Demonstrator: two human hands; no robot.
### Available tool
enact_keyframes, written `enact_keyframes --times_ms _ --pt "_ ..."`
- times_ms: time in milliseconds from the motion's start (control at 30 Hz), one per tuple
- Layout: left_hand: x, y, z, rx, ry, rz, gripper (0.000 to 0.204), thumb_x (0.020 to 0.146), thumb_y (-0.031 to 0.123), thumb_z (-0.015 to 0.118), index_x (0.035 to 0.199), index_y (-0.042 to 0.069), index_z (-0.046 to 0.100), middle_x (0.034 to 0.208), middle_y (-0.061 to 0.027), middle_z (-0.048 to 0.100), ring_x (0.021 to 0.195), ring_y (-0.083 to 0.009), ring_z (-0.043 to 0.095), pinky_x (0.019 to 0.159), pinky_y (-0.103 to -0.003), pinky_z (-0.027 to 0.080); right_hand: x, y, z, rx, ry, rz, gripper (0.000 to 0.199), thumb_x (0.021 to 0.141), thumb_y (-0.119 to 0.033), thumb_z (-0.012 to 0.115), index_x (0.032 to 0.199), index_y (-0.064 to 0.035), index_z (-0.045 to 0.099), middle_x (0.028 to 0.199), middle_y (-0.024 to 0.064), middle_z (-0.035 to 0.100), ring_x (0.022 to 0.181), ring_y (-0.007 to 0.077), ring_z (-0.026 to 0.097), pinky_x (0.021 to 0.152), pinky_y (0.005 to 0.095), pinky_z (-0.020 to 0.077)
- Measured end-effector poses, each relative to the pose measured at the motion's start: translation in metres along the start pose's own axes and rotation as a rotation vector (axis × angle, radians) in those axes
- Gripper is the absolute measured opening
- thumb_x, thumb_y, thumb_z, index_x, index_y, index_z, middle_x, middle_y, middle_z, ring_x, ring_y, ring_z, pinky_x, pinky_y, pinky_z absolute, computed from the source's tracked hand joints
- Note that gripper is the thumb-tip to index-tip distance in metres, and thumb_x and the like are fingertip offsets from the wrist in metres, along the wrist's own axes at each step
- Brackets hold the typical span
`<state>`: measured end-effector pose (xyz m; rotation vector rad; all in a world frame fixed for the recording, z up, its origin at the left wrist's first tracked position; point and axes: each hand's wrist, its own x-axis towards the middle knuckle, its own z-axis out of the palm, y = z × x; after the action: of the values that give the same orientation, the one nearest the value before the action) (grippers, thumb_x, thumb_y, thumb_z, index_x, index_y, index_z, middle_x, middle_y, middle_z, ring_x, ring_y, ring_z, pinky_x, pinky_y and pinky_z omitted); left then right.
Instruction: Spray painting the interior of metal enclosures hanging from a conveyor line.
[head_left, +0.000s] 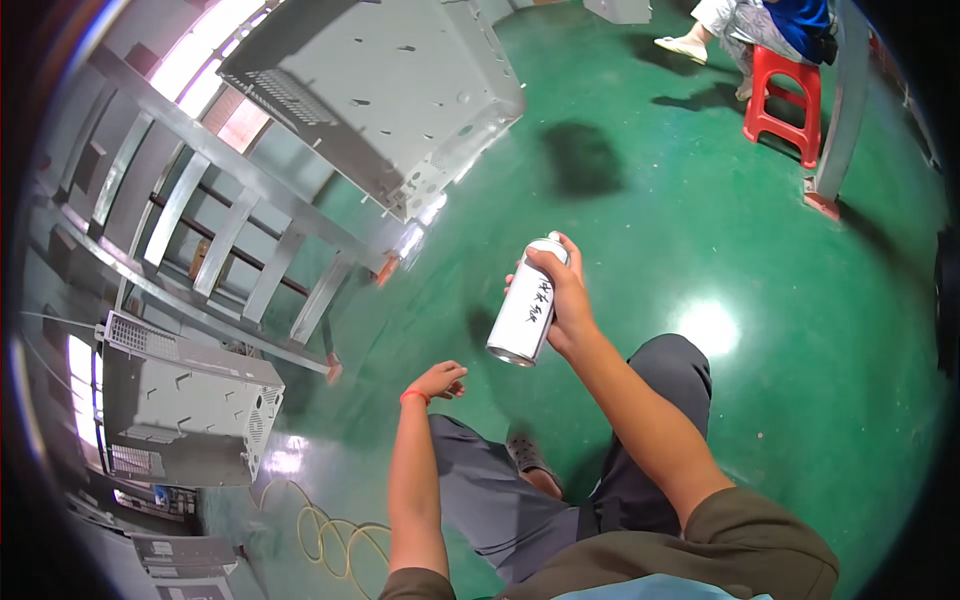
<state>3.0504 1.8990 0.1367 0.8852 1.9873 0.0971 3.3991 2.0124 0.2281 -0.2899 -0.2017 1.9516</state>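
Observation:
A white spray can with dark handwriting on its side is gripped in my right hand, held above the green floor in front of my knees. The can leans, its nozzle end up and to the right, its metal base toward me. My fingers wrap round its upper part, with the index finger near the nozzle. My left hand, with a red band at the wrist, hangs over my left knee with nothing in it. Its fingers are loosely curled and apart.
A large grey perforated sheet-metal case hangs at the upper left, beside a metal rack. Another such case is at the left. A yellow hose lies coiled on the floor. Far right, a person sits on a red stool near a metal post.

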Motion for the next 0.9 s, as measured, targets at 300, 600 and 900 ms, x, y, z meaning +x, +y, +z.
enact_keyframes --times_ms 300,600,900 --pt "0.043 0.043 -0.016 -0.022 0.025 0.062 0.04 0.103 0.044 0.062 0.123 0.01 0.061 0.102 -0.008 0.074 0.093 -0.0174 0.072 0.087 -0.038 0.056 0.084 -0.001 0.003 -0.092 -0.132 -0.009 0.079 0.092 -0.011 0.074 0.153 -0.0188 0.025 0.107 0.0162 0.061 0.078 0.0295 0.073 0.066 0.0442 0.0654" --pt "0.077 0.061 -0.039 -0.051 0.029 0.069 0.039 0.104 0.044 0.061 0.125 0.011 0.06 0.106 -0.0095 0.074 0.097 -0.0186 0.072 0.089 -0.037 0.056 0.145 0.035 -0.028 -0.034 -0.008 0.078 0.078 0.091 -0.018 0.075 0.152 -0.022 0.026 0.1 0.0187 0.065 0.079 0.0326 0.072 0.072 0.0513 0.0649" --pt "0.084 0.053 -0.048 -0.083 0.051 0.046 0.038 0.103 0.044 0.062 0.122 0.01 0.061 0.106 -0.0099 0.074 0.095 -0.0189 0.073 0.087 -0.038 0.057 0.14 0.024 -0.027 -0.093 -0.036 0.147 0.079 0.092 -0.013 0.075 0.152 -0.0218 0.025 0.109 0.0145 0.061 0.075 0.0303 0.072 0.063 0.0466 0.0642"
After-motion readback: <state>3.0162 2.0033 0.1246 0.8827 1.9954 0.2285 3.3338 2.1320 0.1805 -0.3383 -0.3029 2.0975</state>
